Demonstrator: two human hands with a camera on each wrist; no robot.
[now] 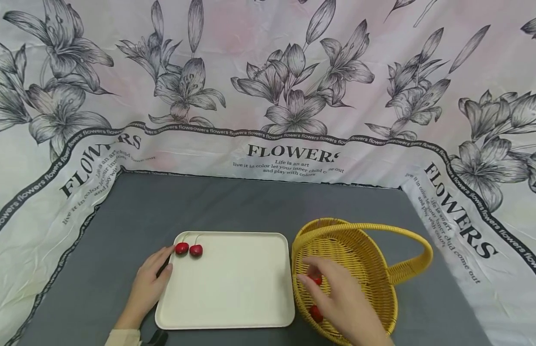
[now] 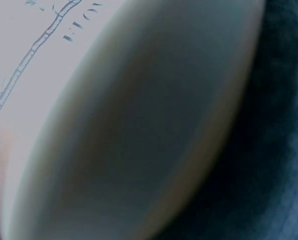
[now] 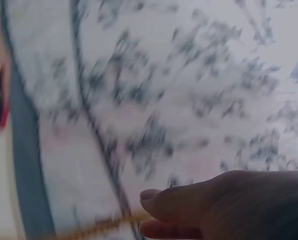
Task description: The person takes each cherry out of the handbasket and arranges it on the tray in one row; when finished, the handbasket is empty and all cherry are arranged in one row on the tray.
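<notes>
In the head view my left hand point(image 1: 149, 281) rests against the left edge of a cream rectangular tray point(image 1: 233, 283), fingers straight and thumb apart at the rim. Two red cherries point(image 1: 196, 250) with stems lie in the tray's far left corner, close to those fingertips. My right hand point(image 1: 341, 298) reaches over a yellow woven basket point(image 1: 371, 259), thumb and forefinger spread. A red cherry point(image 1: 316, 279) shows in the gap between them, and another red cherry point(image 1: 315, 314) lies lower in the basket, partly covered by the hand. The right wrist view shows the thumb point(image 3: 164, 202) near the basket's yellow rim.
The basket stands right beside the tray, its tall handle point(image 1: 417, 240) arching out to the right. Both sit on a dark grey tabletop point(image 1: 250, 202). Flower-printed white cloth point(image 1: 294, 110) rises at the back and both sides. A blurred pale form point(image 2: 138, 125) fills the left wrist view.
</notes>
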